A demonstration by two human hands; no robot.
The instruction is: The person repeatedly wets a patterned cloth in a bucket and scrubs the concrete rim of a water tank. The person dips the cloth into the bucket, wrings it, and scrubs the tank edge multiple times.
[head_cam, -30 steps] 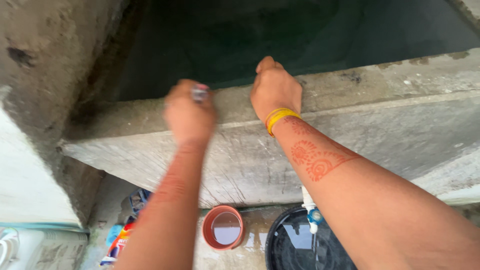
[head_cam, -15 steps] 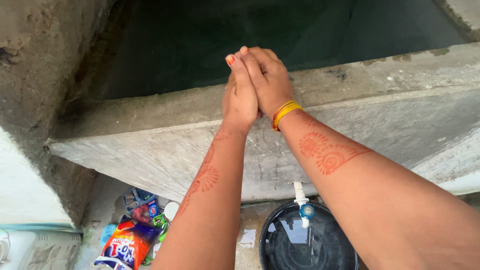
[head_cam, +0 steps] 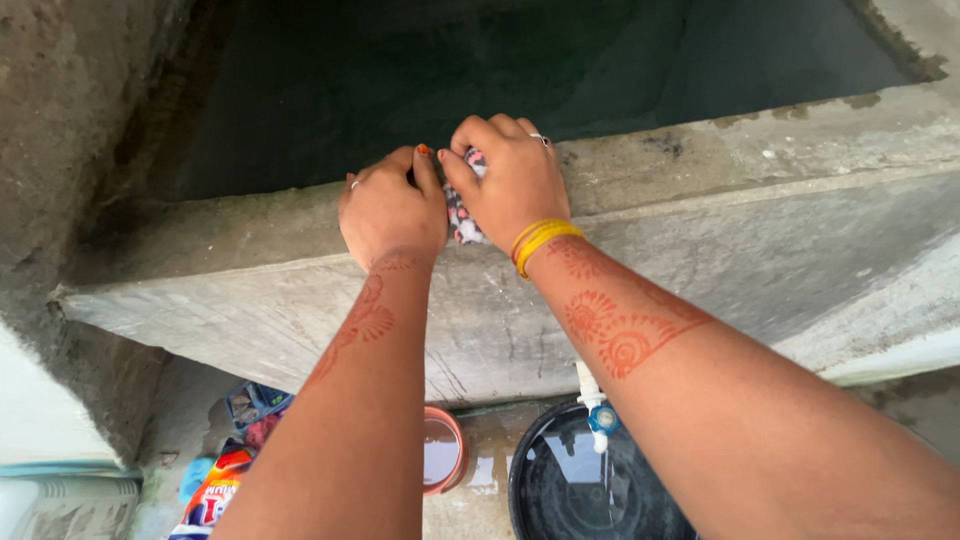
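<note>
My left hand (head_cam: 392,208) and my right hand (head_cam: 508,178) rest side by side on the concrete rim (head_cam: 700,160) of a water tank. Between them they hold a small patterned cloth (head_cam: 462,220), white with dark and pink marks, pressed against the rim. Most of the cloth is hidden under the fingers. Yellow bangles (head_cam: 540,240) sit on my right wrist, and both forearms carry reddish henna designs.
Dark water (head_cam: 520,70) fills the tank beyond the rim. Below the tank wall a white tap (head_cam: 592,400) hangs over a black basin (head_cam: 560,490) of water. An orange bowl (head_cam: 444,450) and colourful packets (head_cam: 225,480) lie on the wet ground at lower left.
My hands have come down from a raised, joined pose onto the rim and spread apart slightly, with the patterned cloth now showing between them. The view has shifted a little.
</note>
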